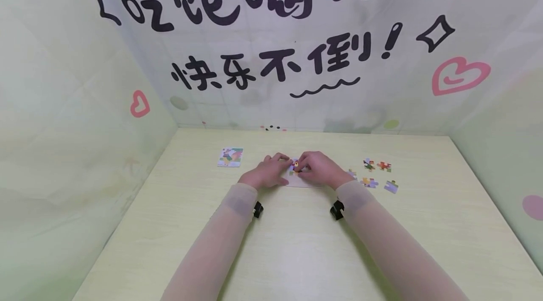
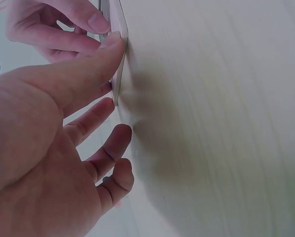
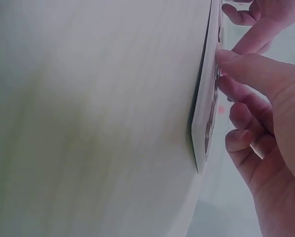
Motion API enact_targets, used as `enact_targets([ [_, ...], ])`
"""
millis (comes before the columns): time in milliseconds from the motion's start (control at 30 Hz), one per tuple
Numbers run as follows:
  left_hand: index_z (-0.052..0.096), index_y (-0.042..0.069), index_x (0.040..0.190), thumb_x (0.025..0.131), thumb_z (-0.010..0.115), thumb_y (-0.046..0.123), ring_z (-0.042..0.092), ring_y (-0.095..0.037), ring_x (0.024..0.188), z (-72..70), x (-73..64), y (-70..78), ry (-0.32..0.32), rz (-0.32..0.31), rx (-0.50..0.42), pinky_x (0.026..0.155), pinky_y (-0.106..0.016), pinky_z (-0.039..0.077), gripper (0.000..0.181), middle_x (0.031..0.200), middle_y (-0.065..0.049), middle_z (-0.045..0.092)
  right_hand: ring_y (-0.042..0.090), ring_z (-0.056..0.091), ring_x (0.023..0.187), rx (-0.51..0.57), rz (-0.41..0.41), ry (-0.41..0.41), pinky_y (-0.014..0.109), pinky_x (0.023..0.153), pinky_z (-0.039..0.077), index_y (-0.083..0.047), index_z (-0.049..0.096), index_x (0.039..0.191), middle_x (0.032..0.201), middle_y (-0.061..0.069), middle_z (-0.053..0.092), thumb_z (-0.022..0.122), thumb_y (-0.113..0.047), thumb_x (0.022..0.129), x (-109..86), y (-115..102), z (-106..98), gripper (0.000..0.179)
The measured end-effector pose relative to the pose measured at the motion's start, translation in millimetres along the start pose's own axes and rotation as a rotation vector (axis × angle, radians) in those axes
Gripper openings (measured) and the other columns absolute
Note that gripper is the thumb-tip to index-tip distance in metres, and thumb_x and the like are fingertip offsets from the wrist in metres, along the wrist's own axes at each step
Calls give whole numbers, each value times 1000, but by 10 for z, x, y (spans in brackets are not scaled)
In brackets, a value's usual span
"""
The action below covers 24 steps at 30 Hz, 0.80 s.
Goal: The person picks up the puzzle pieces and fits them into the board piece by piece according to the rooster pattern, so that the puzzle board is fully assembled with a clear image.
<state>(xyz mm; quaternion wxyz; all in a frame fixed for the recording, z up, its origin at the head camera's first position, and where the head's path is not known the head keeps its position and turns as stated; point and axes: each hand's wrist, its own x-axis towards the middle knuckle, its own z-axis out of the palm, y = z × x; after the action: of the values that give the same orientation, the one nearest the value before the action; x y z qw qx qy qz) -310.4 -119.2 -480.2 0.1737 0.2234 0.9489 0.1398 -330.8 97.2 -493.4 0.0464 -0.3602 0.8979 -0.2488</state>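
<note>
Pressing close together over one small puzzle board [image 1: 300,182], the two hands work near the middle of the table [image 1: 288,254]. The right hand [image 1: 320,169] has its thumb and forefinger brought together on a puzzle piece [image 1: 296,165], which lies at the left part of the board and is mostly covered by the fingers. The left hand [image 1: 268,171] is loosely spread: its thumb touches the edge of the board, and its other fingers reach forward without clasping. Whether the piece is fully seated, I cannot tell.

From here, I judge that the main danger is a wrong fit. If the tab is not in line with its neighbour's notch, pushing down may bend the piece or lift the one beside it. The board looks thin and light, so if the left thumb gives too little support, a sideways push could make it slide on the table. Because the fingertips of both hands are so near each other, one may also knock a piece which is already laid.

To the right, five loose pieces [image 1: 370,182] are scattered on the table, one of them partly hidden by the right hand; a careless wrist could sweep this nearest one away. A square picture card [image 1: 230,157] lies well apart on the left, where accidental contact seems less probable.
</note>
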Motion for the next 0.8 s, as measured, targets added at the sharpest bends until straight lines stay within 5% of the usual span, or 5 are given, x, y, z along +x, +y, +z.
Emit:
enact_targets([
  [500,36,24,162,97,73,33,44,-33,137,2,-56,63,53,6,38,115,-52,40,76,165,-2,40,22,70,108,21,39,14,41,103,55,-13,82,106,112,3,75,78,-11,92,-6,-2,1,15],
  [800,48,20,154,98,72,34,43,-36,141,19,-74,64,71,16,78,115,-54,41,63,164,-3,41,24,70,109,26,59,16,42,103,55,-12,81,107,113,5,76,78,-11,91,-6,-10,-3,16],
])
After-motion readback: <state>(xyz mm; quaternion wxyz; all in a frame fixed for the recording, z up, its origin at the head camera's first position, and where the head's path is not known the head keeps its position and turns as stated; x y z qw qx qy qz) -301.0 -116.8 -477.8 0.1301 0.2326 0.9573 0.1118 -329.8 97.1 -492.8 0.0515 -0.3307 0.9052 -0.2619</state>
